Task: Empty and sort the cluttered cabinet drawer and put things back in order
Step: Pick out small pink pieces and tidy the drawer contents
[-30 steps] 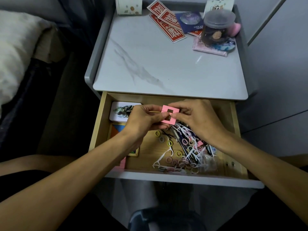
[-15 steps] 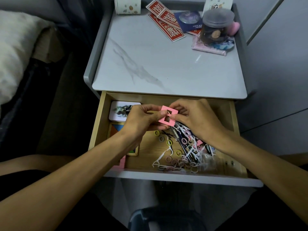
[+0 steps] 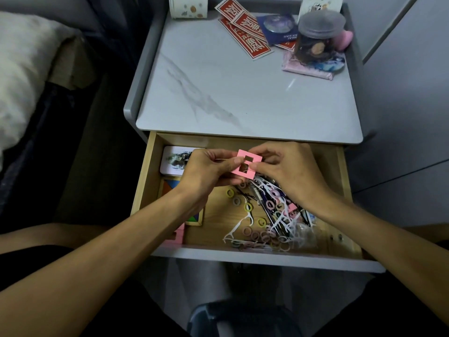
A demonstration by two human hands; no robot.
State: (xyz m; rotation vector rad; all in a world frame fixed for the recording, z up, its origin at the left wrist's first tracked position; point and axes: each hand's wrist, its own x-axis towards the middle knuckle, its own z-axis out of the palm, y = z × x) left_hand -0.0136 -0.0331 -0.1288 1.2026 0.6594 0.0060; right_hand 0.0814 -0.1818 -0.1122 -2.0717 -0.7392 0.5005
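Observation:
The wooden drawer (image 3: 145, 181) stands pulled out below the marble cabinet top (image 3: 243, 98). Above its middle, my left hand (image 3: 206, 176) and my right hand (image 3: 289, 171) both pinch a small pink card (image 3: 252, 158) with two square cut-outs. Under my hands lies a heap of white floss picks (image 3: 239, 226), small coloured hair rings (image 3: 247, 207) and pens (image 3: 267, 210). A white picture card box (image 3: 173, 160) and a wooden tangram puzzle (image 3: 194, 218) lie at the drawer's left, partly hidden by my left arm.
On the cabinet top's far side lie red paper packets (image 3: 245, 37), a blue card (image 3: 279, 29), a lidded jar (image 3: 318, 35), a pink pouch (image 3: 306, 69) and a white roll (image 3: 188, 6). A bed with a white pillow (image 3: 21, 69) is on the left. Pink pieces (image 3: 177, 235) sit in the drawer's front left corner.
The pink card has tipped slightly between my fingers and stays above the drawer. My hands have barely shifted.

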